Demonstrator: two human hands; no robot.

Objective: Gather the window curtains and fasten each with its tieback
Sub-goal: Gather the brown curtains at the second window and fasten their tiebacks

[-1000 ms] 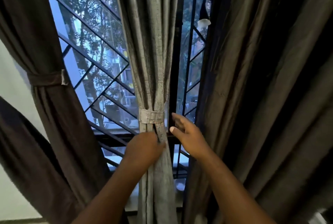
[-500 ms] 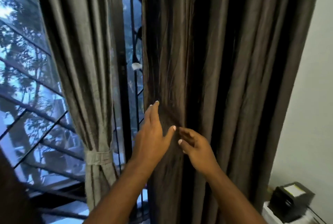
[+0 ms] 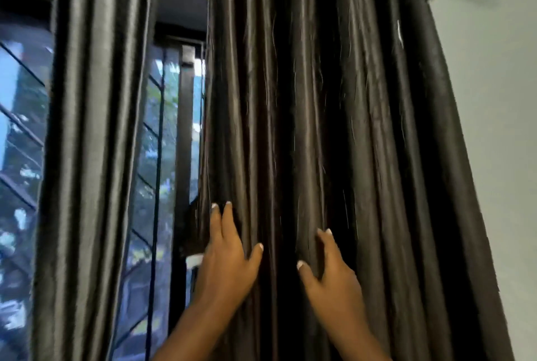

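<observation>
The head-worn camera looks up and forward at a window dressed with two curtains. A dark brown, glossy, satin-like curtain in deep vertical pleats fills the middle and right of the view, hanging loose from the top edge down past the bottom edge, with its left edge lying over the right side of the window. Both bare arms reach up from below onto this curtain. The left hand lies flat against the pleats near the curtain's left edge; its fingers are straight and point upward, the two that show close together, and the thumb is spread out to the right. The right hand rests on the pleats just to the right, apart from the left hand, with a dark fold between them. Its fingers are lightly bent and close together, their tips touching a pleat, and the thumb stands out to the left — whether it pinches any cloth cannot be told. To the left hangs a grey, shiny curtain in narrow straight folds, and on either side of it the window glass behind a dark metal grille of slanted bars shows blurred green leaves and blue light. A pale, plain wall stands beyond the brown curtain's right edge.
</observation>
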